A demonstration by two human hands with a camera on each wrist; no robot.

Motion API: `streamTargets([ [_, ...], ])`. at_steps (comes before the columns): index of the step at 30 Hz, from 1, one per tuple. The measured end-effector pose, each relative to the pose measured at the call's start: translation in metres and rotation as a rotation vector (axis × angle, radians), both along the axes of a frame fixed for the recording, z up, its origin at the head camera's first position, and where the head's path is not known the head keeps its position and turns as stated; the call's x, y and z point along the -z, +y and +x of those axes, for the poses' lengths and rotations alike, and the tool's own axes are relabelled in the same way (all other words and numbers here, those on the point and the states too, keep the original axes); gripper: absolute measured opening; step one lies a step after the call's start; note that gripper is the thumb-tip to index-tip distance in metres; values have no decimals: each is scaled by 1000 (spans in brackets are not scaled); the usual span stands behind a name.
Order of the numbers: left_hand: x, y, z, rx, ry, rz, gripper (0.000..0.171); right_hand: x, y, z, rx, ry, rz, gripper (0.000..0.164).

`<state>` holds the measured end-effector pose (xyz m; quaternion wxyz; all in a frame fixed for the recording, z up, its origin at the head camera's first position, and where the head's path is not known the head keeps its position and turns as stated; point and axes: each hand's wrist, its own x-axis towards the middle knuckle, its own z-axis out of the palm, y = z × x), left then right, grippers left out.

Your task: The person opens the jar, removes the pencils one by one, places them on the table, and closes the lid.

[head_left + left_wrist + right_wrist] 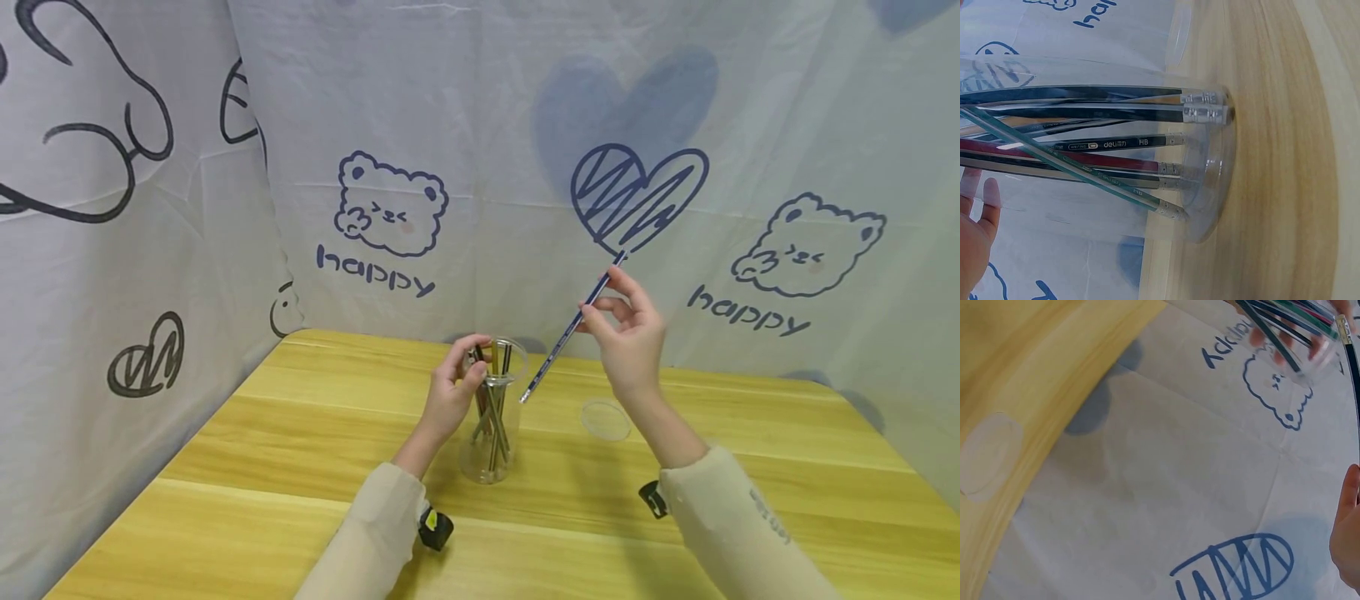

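Observation:
A tall clear plastic jar (513, 437) stands upright on the table, its mouth uncovered. My left hand (448, 396) holds it near the rim, thumb in front and fingers around the far side. Inside lean several pencils, among them a green one (1088, 173), a red one (1129, 164) and dark ones (1129, 112), their metal-banded ends at the jar's bottom. My right hand (633, 342) pinches a dark blue pencil (555, 348) near its upper end. That pencil slants in the air, its metal-banded end lowest, just right of the jar's rim.
A clear round lid (606, 420) lies flat on the wooden table (300, 450), right of the jar. Behind the table's back edge hangs a pale cloth (495, 275) printed with bears and hearts; another cloth (210, 267) hangs on the left.

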<state>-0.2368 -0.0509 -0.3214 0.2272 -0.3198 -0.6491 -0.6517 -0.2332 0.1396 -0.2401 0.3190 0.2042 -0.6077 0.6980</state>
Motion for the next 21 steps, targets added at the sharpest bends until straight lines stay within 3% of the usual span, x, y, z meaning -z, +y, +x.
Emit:
streamTargets([
  [6, 0, 0, 0, 3, -5, 0, 71, 12, 1, 1, -22, -48, 51, 52],
  [21, -1, 0, 0, 0, 1, -7, 66, 35, 0, 2, -74, -149, 115, 52],
])
